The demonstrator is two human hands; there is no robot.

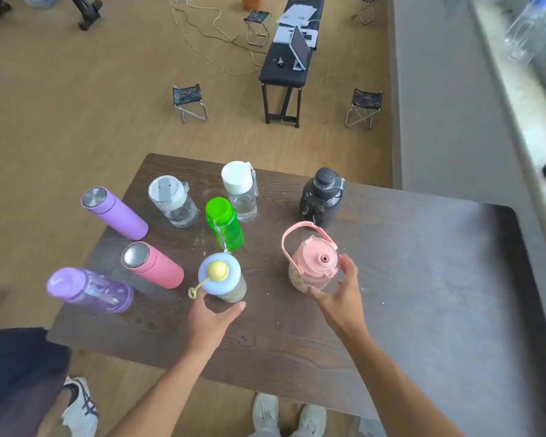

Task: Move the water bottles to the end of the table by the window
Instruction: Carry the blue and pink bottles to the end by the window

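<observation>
Several water bottles stand on the left half of a dark wooden table (pixel 407 279). My left hand (pixel 210 320) is open, cupped just in front of the base of a bottle with a pale blue lid and yellow knob (pixel 221 277). My right hand (pixel 341 294) is open, fingers spread beside a pink jug with a loop handle (pixel 311 266), close to it but not gripping. Behind stand a green bottle (pixel 224 223), a black jug (pixel 322 197), a white-capped clear bottle (pixel 240 190), a grey-lidded clear bottle (pixel 172 200), a lilac flask (pixel 114 212), a pink flask (pixel 152 264) and a purple translucent bottle (pixel 89 290).
The table's right half runs toward a grey wall and a bright window sill (pixel 524 99). Another person's leg and shoe (pixel 76 402) are at the left table corner. Folding stools (pixel 189 102) and a black bench (pixel 287 61) stand on the floor beyond.
</observation>
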